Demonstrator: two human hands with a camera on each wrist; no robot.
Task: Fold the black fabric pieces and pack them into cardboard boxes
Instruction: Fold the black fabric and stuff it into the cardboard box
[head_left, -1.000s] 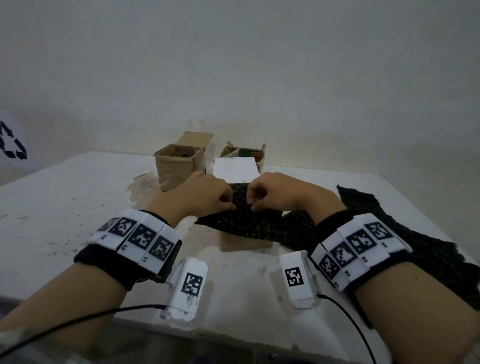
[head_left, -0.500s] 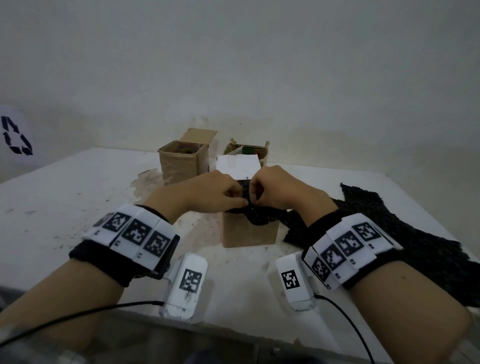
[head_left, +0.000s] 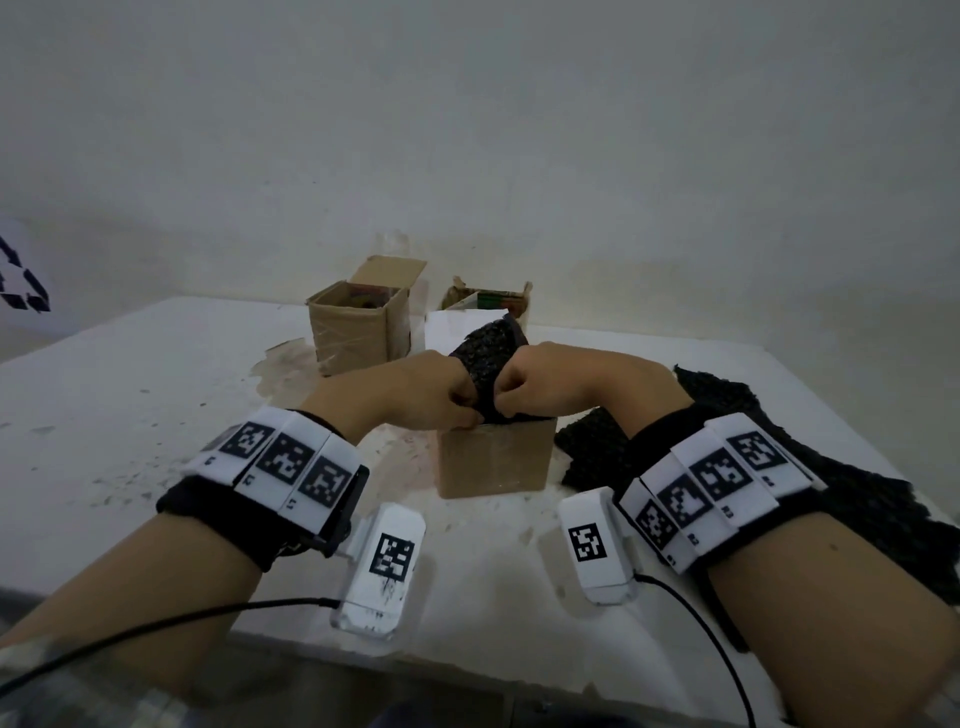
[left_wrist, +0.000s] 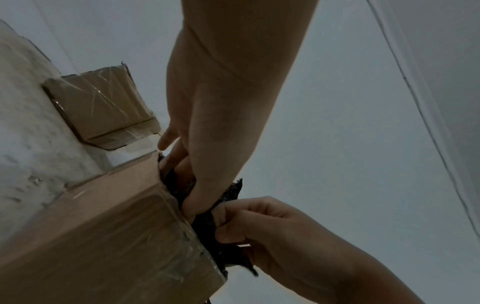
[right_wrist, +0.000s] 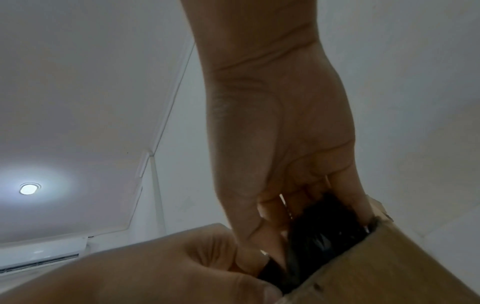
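Both hands — left hand (head_left: 431, 395) and right hand (head_left: 545, 382) — have their fingers curled tight round the folded black knit fabric (head_left: 488, 353), half stuffed into the near cardboard box (head_left: 493, 462) — looks soft, light and springy, so I'd pinch the folded edges.

Folded black fabric (head_left: 488, 358) seemingly half inside box (head_left: 493, 462)

The near cardboard box (head_left: 493, 462) stands mid-table (head_left: 130, 415); a folded fabric piece (head_left: 488, 358) pokes from its top, left hand (head_left: 415, 395) and right hand (head_left: 561, 379) either side; 2 boxes (head_left: 353, 327) (head_left: 493, 301) sit behind, toward the far edge; loose fabric (head_left: 831, 467) lies toward the right edge.
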